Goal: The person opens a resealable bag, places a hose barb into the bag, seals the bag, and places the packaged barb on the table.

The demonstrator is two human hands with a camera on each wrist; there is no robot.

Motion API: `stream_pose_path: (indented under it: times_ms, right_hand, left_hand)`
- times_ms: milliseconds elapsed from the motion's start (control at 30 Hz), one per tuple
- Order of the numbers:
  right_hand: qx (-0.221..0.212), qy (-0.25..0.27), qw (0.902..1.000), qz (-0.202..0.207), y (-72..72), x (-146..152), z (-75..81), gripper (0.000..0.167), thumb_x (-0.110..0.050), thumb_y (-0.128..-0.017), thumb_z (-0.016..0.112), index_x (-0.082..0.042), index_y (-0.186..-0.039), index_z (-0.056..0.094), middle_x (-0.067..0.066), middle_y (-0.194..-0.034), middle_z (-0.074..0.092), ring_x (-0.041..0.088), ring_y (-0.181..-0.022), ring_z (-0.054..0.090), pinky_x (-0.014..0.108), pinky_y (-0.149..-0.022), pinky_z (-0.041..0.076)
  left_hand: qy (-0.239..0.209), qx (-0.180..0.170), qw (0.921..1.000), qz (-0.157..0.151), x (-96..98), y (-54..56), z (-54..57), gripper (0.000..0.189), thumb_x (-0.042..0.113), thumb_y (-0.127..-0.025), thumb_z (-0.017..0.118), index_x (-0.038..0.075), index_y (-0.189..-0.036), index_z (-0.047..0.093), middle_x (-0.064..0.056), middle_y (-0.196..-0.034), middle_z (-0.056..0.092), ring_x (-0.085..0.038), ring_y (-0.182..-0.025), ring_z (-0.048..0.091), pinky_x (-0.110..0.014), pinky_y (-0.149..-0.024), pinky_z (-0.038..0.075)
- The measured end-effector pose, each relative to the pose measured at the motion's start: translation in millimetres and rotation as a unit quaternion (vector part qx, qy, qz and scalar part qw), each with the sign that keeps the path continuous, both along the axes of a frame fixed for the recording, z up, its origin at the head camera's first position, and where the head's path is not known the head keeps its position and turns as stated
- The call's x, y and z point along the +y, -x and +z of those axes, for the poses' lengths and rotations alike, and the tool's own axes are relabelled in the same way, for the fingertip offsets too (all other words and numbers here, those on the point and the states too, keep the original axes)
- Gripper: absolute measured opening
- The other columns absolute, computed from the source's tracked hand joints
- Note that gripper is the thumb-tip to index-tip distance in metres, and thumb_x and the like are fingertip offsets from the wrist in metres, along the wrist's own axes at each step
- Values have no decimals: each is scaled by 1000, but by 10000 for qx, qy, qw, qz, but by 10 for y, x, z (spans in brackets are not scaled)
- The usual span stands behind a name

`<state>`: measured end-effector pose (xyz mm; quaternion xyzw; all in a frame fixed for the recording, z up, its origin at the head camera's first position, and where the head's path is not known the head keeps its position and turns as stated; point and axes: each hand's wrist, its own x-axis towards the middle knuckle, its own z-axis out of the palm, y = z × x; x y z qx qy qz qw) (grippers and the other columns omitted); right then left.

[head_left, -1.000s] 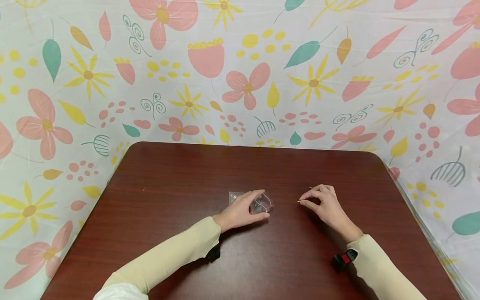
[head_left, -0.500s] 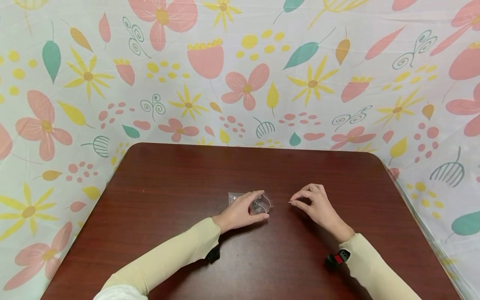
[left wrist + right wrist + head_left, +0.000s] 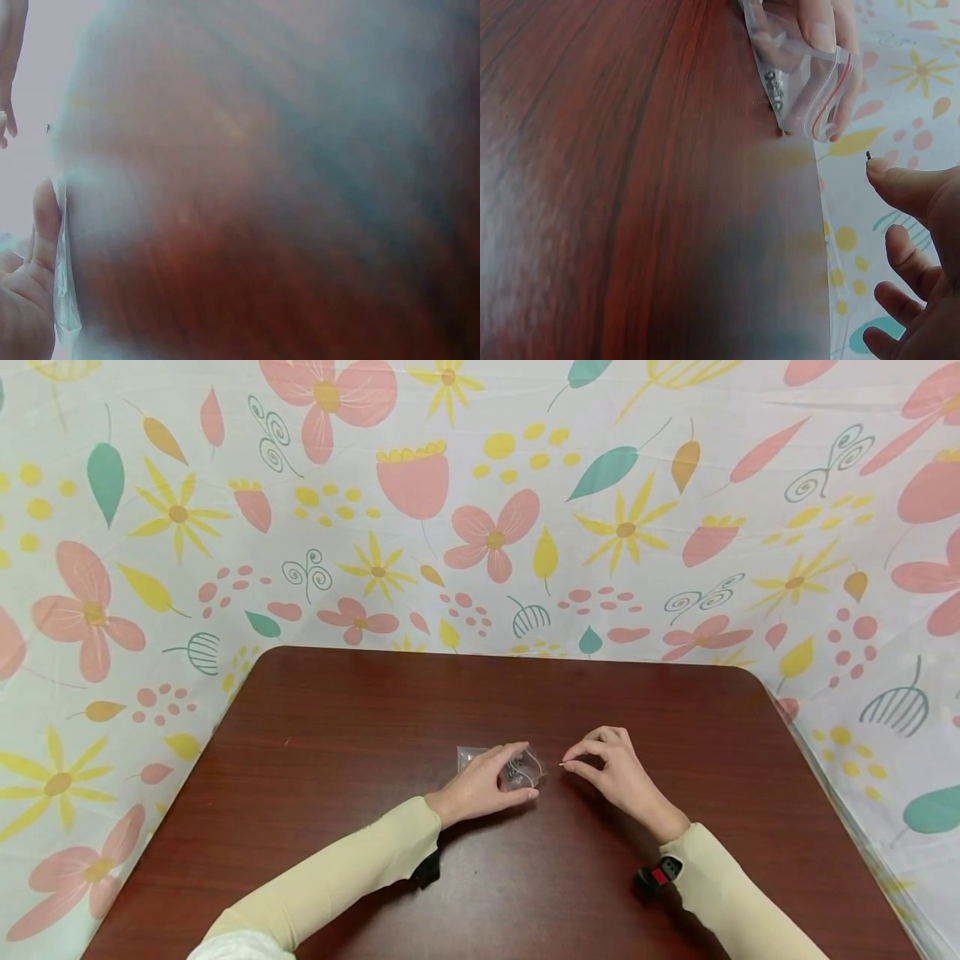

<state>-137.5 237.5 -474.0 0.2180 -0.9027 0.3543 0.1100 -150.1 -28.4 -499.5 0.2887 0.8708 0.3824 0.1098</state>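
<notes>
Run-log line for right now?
left hand: holds clear zip bag | right hand: pinches tiny part, outside bag | bag contents: small metallic-looking pieces

Place: seemed a cloth-walled work nook
Bench point(image 3: 360, 718): had a reddish, wood-grained top
Floral cloth point(image 3: 465, 518): hung behind and at both sides
</notes>
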Motion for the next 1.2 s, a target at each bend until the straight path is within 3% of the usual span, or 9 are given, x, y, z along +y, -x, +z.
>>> stream_pose_path:
  times_ms: [267, 1200]
  right_hand:
    - [-87, 3, 9999, 95, 44, -122, -37, 19, -6, -83, 87, -23, -88, 79, 2, -94, 61, 37, -109, 48, 53, -93, 29]
    - [-545, -95, 9983, 194, 71, -288, -127, 11, -9, -90, 82, -19, -94, 79, 1, -97, 62, 36, -113, 50, 54, -97, 40]
  left_hand:
    - [24, 11, 10000, -22, -3, 2, -7, 80, 51, -94, 75, 16, -159, 44, -6, -134, 62, -3, -76, 60, -21, -73, 51]
    - [-5, 65, 10000, -1, 6, 16, -28, 78, 50, -94, 75, 16, -158, 45, -7, -139, 61, -9, -89, 60, -21, -75, 51]
